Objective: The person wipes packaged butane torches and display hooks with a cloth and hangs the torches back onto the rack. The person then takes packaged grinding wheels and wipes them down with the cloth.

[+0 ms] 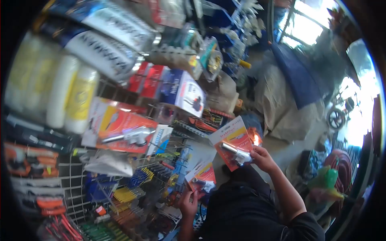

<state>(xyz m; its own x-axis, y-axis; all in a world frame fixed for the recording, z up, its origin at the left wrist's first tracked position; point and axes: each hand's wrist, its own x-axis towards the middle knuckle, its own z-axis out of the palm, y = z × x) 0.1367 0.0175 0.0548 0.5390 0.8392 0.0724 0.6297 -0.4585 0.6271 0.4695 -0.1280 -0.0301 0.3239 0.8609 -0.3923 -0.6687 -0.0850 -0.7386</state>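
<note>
My right hand (263, 159) grips the edge of a carded gas torch (232, 141), an orange and white blister pack with a metal tube under its plastic. Lower and to the left, my left hand (188, 203) pinches a second, similar blister pack (203, 176) by its bottom edge. Both packs are tilted, with their fronts turned up toward me. Another carded torch (124, 130) of the same orange design hangs on the wire rack at the left, touched by neither hand.
The wire grid rack (74, 172) carries many hanging tools and packs. Above stand red boxes (152, 80), a blue and white box (183, 92) and yellow-labelled cans (82, 100). Beige cloth (277, 96) covers something at the right. A wheel (337, 119) shows near the bright opening.
</note>
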